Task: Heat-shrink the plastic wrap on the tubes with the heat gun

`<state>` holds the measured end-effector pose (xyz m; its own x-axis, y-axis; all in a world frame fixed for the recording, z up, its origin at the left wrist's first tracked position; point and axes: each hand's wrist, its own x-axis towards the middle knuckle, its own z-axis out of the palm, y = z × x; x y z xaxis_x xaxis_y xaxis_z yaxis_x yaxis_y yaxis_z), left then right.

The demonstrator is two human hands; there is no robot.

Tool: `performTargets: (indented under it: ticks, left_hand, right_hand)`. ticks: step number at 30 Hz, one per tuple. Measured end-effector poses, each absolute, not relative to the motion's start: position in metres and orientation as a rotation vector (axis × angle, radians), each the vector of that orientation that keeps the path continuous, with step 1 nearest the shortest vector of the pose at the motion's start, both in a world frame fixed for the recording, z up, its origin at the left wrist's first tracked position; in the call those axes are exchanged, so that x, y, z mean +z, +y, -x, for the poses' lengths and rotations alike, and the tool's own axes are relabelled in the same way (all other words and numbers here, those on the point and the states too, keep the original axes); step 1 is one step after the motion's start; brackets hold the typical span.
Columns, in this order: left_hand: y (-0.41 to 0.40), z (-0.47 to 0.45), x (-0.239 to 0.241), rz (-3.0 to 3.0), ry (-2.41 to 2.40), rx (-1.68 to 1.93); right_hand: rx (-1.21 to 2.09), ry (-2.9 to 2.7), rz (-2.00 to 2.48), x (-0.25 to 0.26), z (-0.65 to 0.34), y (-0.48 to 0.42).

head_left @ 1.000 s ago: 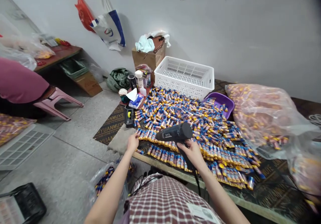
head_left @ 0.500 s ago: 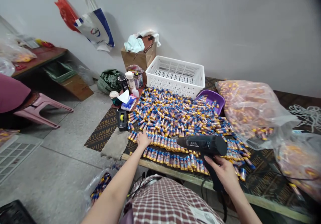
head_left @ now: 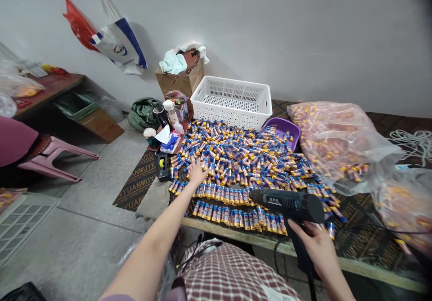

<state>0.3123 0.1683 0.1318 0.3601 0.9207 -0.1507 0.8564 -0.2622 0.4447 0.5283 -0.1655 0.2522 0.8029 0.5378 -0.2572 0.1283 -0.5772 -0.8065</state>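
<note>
My right hand is wrapped round the handle of a black heat gun. Its nozzle points left, above rows of small tubes with blue ends and yellow caps. My left hand lies with fingers apart at the left side of a loose heap of the same tubes, touching some of them. Two neat rows stretch along the near part of the table: a back row just in front of my left hand and a front row by the table edge.
Behind the heap stand a white plastic crate and a purple basin. Clear bags of tubes fill the right side. A tape dispenser and a tissue pack sit at left. Far left, a person sits on a pink stool.
My left hand has moved from the left end of the back row up into the loose heap. The heat gun has shifted right and slightly down, away from the middle of the rows.
</note>
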Motion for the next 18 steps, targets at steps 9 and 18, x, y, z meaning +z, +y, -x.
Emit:
performTargets:
  ticks: [9, 18]
  left_hand:
    - [0.091, -0.312, 0.097, -2.675, 0.150, -0.113]
    - [0.213, -0.345, 0.142, -2.787, 0.920, 0.263]
  right_hand:
    - [0.671, -0.429, 2.137, 0.249, -0.532, -0.170]
    - [0.638, -0.428, 2.204, 0.246, -0.533, -0.183]
